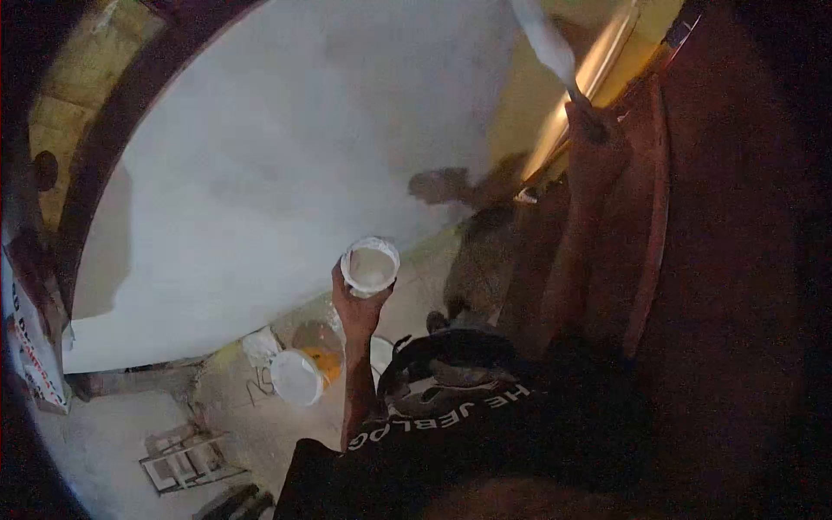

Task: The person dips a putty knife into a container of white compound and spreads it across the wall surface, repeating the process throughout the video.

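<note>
My left hand [356, 310] is closed round a small white tub [371, 266] that stands upright, its open top showing pale, paint-like contents. Raised at the upper right, my right hand [598, 139] is shut on the handle of a paintbrush [548, 42]. The brush's long whitish head points up and left and is smeared by motion. In front of me a broad white wall [286, 165] fills the view, and the brush is near the yellow surface [520, 113] at its right side. Whether the brush touches anything, I cannot tell.
A white bucket [296, 378] stands on the floor below left, beside a yellow-orange item [327, 362]. Further left are a metal frame [191, 462] and a printed bag or board [35, 347]. A bright light strip [585, 82] runs beside my right hand.
</note>
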A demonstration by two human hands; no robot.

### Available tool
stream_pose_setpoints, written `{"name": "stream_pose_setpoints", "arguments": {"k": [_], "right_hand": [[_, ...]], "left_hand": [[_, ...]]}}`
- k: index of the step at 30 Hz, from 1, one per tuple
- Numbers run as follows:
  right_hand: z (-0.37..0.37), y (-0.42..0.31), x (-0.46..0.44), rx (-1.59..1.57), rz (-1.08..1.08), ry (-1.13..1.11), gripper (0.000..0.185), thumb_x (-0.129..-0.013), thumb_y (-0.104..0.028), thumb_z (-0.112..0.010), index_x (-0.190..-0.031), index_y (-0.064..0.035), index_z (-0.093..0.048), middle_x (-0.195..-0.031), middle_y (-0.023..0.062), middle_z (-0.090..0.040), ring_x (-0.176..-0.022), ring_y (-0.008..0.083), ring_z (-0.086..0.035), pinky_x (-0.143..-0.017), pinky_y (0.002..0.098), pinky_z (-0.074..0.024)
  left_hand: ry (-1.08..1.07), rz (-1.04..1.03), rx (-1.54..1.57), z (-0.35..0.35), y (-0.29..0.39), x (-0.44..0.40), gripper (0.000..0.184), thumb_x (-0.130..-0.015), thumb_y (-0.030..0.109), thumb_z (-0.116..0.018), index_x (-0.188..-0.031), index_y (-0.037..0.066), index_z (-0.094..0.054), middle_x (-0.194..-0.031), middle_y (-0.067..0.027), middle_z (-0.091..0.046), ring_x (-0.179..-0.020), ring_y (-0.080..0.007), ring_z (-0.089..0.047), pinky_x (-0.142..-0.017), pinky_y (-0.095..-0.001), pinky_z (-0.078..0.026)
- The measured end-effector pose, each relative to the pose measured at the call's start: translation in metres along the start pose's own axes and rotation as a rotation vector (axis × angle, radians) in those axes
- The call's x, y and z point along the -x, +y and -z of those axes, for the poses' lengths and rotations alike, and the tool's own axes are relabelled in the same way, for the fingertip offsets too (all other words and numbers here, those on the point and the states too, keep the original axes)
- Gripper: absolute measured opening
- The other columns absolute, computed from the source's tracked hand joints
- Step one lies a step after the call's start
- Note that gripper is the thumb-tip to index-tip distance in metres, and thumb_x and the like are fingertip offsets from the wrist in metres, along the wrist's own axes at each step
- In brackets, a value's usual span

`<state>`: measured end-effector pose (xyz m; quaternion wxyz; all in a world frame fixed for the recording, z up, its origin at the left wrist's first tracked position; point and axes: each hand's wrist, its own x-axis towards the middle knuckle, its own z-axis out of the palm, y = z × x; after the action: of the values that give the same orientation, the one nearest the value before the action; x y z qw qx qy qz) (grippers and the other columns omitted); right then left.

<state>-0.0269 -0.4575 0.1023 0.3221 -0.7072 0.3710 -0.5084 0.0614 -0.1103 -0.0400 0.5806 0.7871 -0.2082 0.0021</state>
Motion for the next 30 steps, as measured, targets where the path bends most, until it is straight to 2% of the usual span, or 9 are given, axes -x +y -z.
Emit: {"name": "stream_pose_setpoints", "arguments": {"k": [5,8,11,15,19,21,24,27,30], "right_hand": [[-0.086,0.107,0.021,0.063,0.081,-0.09,0.021,-0.086,-0.021,-0.069,-0.092,-0.0008,-0.067,-0.078,0.0117,-0.068,-0.071,0.0234,-0.065,-0.067,0.036,-0.0503],[-0.16,0.303,0.059,-0.287,-0.084,-0.185,0.02,-0.083,-0.021,-0.067,-0.096,-0.006,-0.067,-0.077,0.0137,-0.066,-0.069,0.0344,-0.065,-0.066,0.0436,-0.0515],[-0.133,0.277,0.088,0.482,-0.051,-0.385,0.032,-0.089,-0.025,-0.06,-0.107,0.0016,-0.064,-0.095,0.0213,-0.066,-0.088,0.0286,-0.066,-0.078,0.0425,-0.0522],[-0.13,0.328,0.088,0.557,0.307,-0.321,0.037,-0.092,-0.034,-0.056,-0.106,0.0002,-0.064,-0.093,0.0223,-0.066,-0.086,0.0334,-0.066,-0.076,0.0476,-0.0516],[-0.1,0.32,0.049,0.435,-0.373,-0.424,0.047,-0.095,-0.047,-0.052,-0.102,-0.0023,-0.066,-0.089,0.0146,-0.069,-0.081,0.0287,-0.065,-0.074,0.0417,-0.0524],[-0.082,0.219,0.043,-0.085,-0.052,0.082,0.026,-0.086,-0.022,-0.068,-0.097,0.0009,-0.064,-0.085,0.0117,-0.067,-0.07,0.0253,-0.064,-0.069,0.0344,-0.0523],[-0.103,0.189,0.039,-0.446,0.133,0.242,0.027,-0.083,-0.024,-0.072,-0.095,-0.0001,-0.067,-0.087,0.0122,-0.069,-0.071,0.0239,-0.065,-0.069,0.033,-0.0526],[-0.175,0.317,0.064,0.439,0.159,-0.018,0.026,-0.085,-0.025,-0.069,-0.1,-0.0034,-0.068,-0.087,0.0117,-0.069,-0.075,0.025,-0.065,-0.074,0.0367,-0.0528],[-0.171,0.368,0.093,0.566,0.337,-0.282,0.036,-0.095,-0.03,-0.057,-0.116,-0.0018,-0.061,-0.087,0.0122,-0.068,-0.078,0.0205,-0.065,-0.072,0.0335,-0.0539]], "left_hand": [[-0.023,0.044,-0.124,0.003,0.018,-0.001,0.082,-0.062,0.015,-0.087,-0.131,0.002,-0.043,-0.121,-0.0156,-0.057,-0.111,-0.0288,-0.058,-0.094,-0.041,-0.049],[-0.018,0.079,-0.112,0.001,0.012,-0.001,0.082,-0.063,0.015,-0.087,-0.13,0.002,-0.043,-0.121,-0.0154,-0.057,-0.111,-0.0288,-0.058,-0.093,-0.0412,-0.051],[-0.021,0.148,-0.112,0.001,0.021,-0.002,0.082,-0.061,0.018,-0.089,-0.128,0.003,-0.045,-0.122,-0.0155,-0.057,-0.112,-0.0291,-0.057,-0.096,-0.0404,-0.047],[-0.063,0.103,-0.226,0.004,0.025,-0.005,0.084,-0.061,0.014,-0.087,-0.131,0.003,-0.042,-0.123,-0.0148,-0.056,-0.112,-0.0277,-0.058,-0.094,-0.0396,-0.05],[-0.033,0.124,-0.135,-0.001,0.017,-0.001,0.084,-0.061,0.013,-0.088,-0.132,0.003,-0.042,-0.123,-0.0142,-0.056,-0.113,-0.0269,-0.057,-0.095,-0.0384,-0.048],[-0.032,0.125,-0.244,0.002,0.019,-0.003,0.085,-0.061,0.013,-0.088,-0.132,0.003,-0.042,-0.122,-0.0141,-0.056,-0.113,-0.0268,-0.057,-0.095,-0.0384,-0.048],[-0.044,0.114,-0.227,0.001,0.021,-0.003,0.084,-0.061,0.013,-0.088,-0.131,0.003,-0.042,-0.122,-0.0139,-0.056,-0.113,-0.0271,-0.057,-0.094,-0.0385,-0.048],[-0.043,0.072,-0.177,0.002,0.02,-0.004,0.084,-0.06,0.014,-0.089,-0.13,0.003,-0.044,-0.122,-0.0141,-0.056,-0.113,-0.0274,-0.057,-0.094,-0.0392,-0.048],[-0.024,0.039,-0.166,0.002,0.016,-0.002,0.083,-0.06,0.013,-0.088,-0.13,0.004,-0.044,-0.122,-0.0144,-0.056,-0.113,-0.0274,-0.056,-0.094,-0.0393,-0.048]]}}
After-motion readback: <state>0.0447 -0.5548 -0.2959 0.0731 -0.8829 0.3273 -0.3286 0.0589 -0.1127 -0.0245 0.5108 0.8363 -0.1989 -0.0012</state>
